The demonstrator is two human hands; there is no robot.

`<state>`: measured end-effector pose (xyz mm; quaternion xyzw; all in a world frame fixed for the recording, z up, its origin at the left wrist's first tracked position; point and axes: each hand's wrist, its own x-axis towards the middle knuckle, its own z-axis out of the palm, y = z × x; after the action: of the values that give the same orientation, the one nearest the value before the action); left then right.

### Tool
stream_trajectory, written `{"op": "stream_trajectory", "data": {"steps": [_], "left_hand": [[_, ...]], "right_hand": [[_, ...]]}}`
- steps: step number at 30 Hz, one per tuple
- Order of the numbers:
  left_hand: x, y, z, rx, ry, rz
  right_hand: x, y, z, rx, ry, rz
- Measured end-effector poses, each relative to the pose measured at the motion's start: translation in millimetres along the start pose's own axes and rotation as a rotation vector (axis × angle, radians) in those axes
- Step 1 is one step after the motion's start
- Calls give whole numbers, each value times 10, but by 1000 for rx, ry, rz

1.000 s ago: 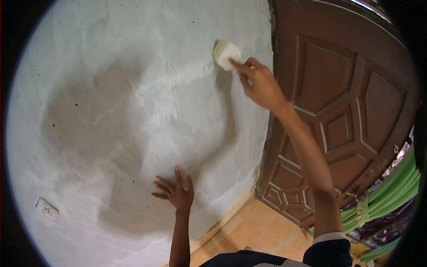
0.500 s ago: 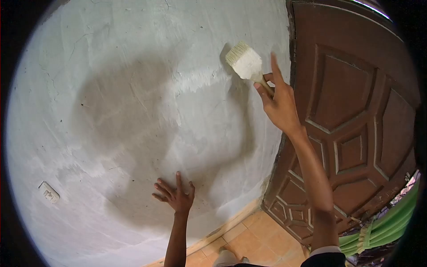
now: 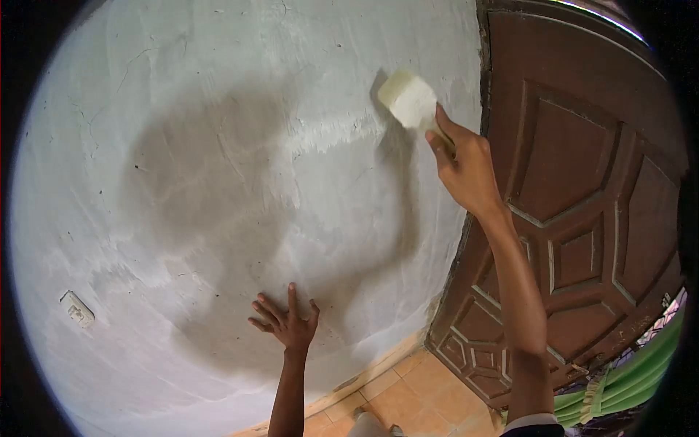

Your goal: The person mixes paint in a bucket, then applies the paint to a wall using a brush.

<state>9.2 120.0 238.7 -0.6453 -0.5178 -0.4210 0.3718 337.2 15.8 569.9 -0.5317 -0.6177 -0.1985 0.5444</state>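
A wide paintbrush [image 3: 412, 103], its bristles and body coated in pale paint, is held by the handle in my right hand [image 3: 470, 164]. The index finger lies along the brush's side, and the bristles are close over the upper right part of the wall [image 3: 342, 197], slightly blurred. Fresh-looking pale strokes with a ragged edge show to the left of the brush. Low on the same wall, my left hand [image 3: 293, 326] rests with fingers spread flat and holds nothing.
Right of the wall stands a brown panelled door [image 3: 564, 153]. A green curtain [image 3: 633, 379] hangs at lower right. An electrical socket [image 3: 76, 309] sits on the wall at left. Orange floor tiles [image 3: 408, 393] run below the wall, and large shadows fall across it.
My right hand and the brush have shifted slightly right and down in view. The raised index finger has come down onto the brush. My left hand stays in place.
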Motion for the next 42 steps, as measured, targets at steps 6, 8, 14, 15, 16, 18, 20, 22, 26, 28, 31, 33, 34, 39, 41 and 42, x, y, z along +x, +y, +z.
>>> {"op": "stream_trajectory", "data": {"steps": [6,8,14,15,16,18,20,22,26,28,31,33,34,39,41,42], "left_hand": [[-11,12,-21,-29,-29,-22],[-7,18,-29,-44,-55,-34],[-34,53,-33,-54,-83,-62],[-36,69,-36,-55,-86,-60],[-47,75,-41,-53,-79,-64],[-34,71,-22,-34,-76,-45],[-46,59,-27,-24,-56,-41],[-1,87,10,-20,-50,-45],[-46,77,-21,-34,-93,-57],[-45,56,-31,-39,-92,-66],[-42,74,-31,0,-114,-52],[-38,56,-34,-4,-103,-35],[-38,49,-31,0,-98,-33],[-62,68,-3,-13,-136,-80],[-59,87,-20,-32,-136,-88],[-48,76,-25,-51,-125,-91]], "right_hand": [[-70,-21,514,-75,-38,-97],[-141,-124,436,-210,-174,2],[-41,-46,53,-87,-80,-94],[-15,-111,43,-39,11,-47],[2,-126,73,-36,13,-54],[42,-94,204,-54,-73,-55],[-39,-127,471,-98,-142,-76],[-151,-260,534,-311,-187,-3],[-71,-62,270,-265,-252,-107],[14,-14,0,-134,-254,-53],[73,-69,-37,35,-144,18],[88,-77,150,89,-25,49],[78,-14,361,41,-37,-9],[-197,-163,587,-331,-126,0],[-177,-24,414,-275,-177,-37],[-144,-12,322,-218,-215,-74]]}}
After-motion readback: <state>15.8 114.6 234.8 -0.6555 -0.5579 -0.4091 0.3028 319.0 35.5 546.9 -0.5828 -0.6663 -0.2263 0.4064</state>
